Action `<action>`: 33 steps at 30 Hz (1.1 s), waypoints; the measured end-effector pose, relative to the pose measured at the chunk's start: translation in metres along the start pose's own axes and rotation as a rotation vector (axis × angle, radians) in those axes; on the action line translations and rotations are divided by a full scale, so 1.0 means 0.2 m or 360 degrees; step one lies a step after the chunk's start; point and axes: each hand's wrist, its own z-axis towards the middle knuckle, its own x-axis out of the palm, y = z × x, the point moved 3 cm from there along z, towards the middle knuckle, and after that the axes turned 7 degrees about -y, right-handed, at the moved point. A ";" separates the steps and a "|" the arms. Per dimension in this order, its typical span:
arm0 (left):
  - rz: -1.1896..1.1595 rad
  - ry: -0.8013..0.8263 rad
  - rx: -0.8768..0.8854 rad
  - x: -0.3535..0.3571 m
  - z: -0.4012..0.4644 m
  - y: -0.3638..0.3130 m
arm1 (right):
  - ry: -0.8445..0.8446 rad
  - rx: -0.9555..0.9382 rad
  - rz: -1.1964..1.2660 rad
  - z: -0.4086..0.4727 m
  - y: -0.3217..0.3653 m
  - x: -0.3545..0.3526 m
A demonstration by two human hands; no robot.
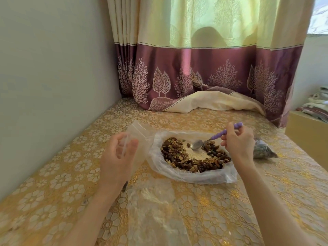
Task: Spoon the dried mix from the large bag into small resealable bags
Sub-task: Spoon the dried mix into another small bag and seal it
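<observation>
Left hand [118,153] holds one small clear bag [136,137] upright just left of the big bag [191,173], fingers and thumb pinching it near the mouth; bag looks empty so far. Right hand [237,141] is clamped on the purple handle of a spoon [209,141], its metal bowl resting in the big bag's bare centre, nothing visibly loaded. Dried mix [182,157], nuts and dark raisin-like bits, lies in a ring inside the big bag, which sits open and rolled down on the gold-patterned tablecloth [58,183]. Handling, as I judge it: small bag is thin, floppy, slick film, weighs next to nothing, so mouth will collapse unless held by the stiffer zip strip at the top w/ the opening spread. Mix is loose, light, rolls off a shallow spoon, so keep it level and bring bag mouth close. Big bag soft too, may drag w/ the scoop. Count: 1 spoon, 1 big bag, 1 small bag in hand, 1 filled small bag [262,150] beyond the right hand, plus spare clear bags [152,206] lying flat nearer the person; no. of those can't tell.
</observation>
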 end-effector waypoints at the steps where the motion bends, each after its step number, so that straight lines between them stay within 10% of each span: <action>1: 0.0009 0.0002 0.0006 0.00 0.00 0.00 | 0.0023 0.0034 0.0011 0.00 -0.01 0.01; 14: 0.0063 0.0018 0.0034 0.01 -0.01 -0.01 | 0.0514 0.0630 0.0403 -0.11 -0.02 0.16; 33: 0.0367 0.0145 0.0172 0.03 -0.02 0.00 | 0.0395 0.0734 0.0665 -0.04 0.11 0.06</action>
